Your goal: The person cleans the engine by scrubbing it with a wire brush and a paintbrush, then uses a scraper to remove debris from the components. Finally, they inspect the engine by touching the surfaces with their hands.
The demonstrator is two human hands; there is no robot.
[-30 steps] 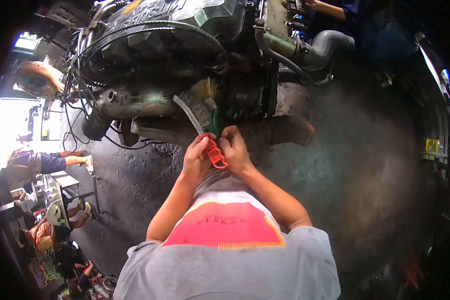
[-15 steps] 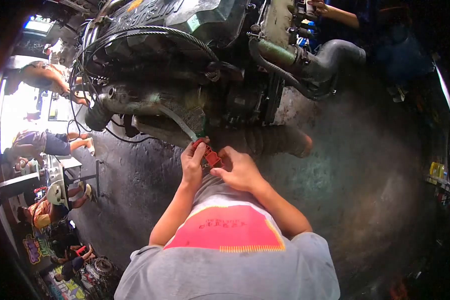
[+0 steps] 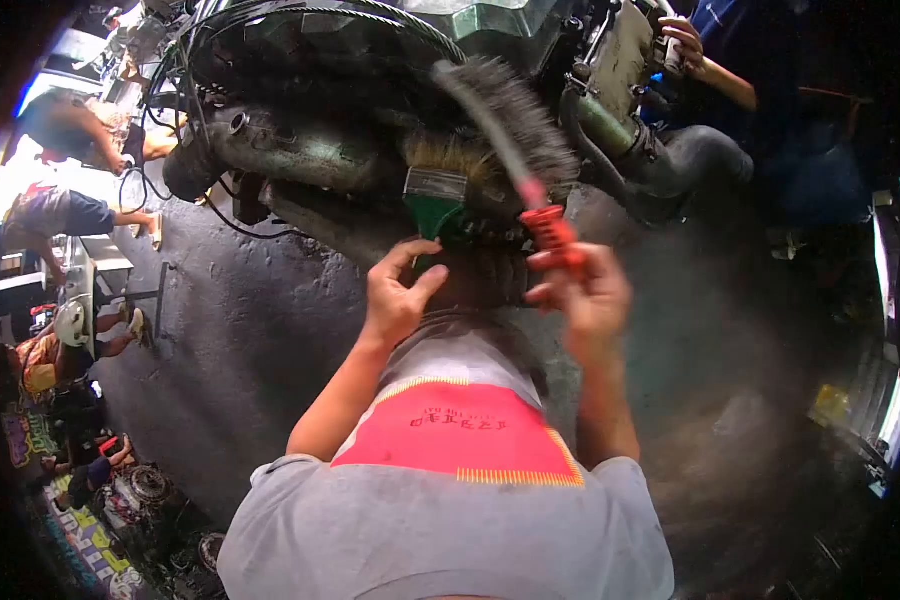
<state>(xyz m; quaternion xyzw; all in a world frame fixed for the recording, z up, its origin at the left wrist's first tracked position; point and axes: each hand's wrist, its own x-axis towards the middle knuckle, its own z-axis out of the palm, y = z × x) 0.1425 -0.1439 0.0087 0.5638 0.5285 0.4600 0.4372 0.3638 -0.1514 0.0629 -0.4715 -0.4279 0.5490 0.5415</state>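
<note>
In my right hand (image 3: 592,295) is a wire brush (image 3: 550,235), its red handle gripped and its dark bristles raised toward the engine; it is blurred by motion. My left hand (image 3: 398,300) pinches the green handle of a paintbrush (image 3: 435,203) between thumb and forefinger. The paintbrush's pale bristles point up, overlapping the engine's dark underside in this view. Just beyond both brushes lies the greasy engine (image 3: 315,160), with a thick metal pipe along its near side.
Another person's hand (image 3: 682,45) touches the engine at upper right, near a curved grey pipe (image 3: 710,160). Steel cable (image 3: 380,12) loops over the engine's top. Several people sit or stand along the left, by a bench (image 3: 107,252). Machine parts (image 3: 150,485) lie lower left.
The red-handled wire brush, held at both hands before, has swung up and right in my right hand. My hands have separated, and the green paintbrush now shows upright at my left hand.
</note>
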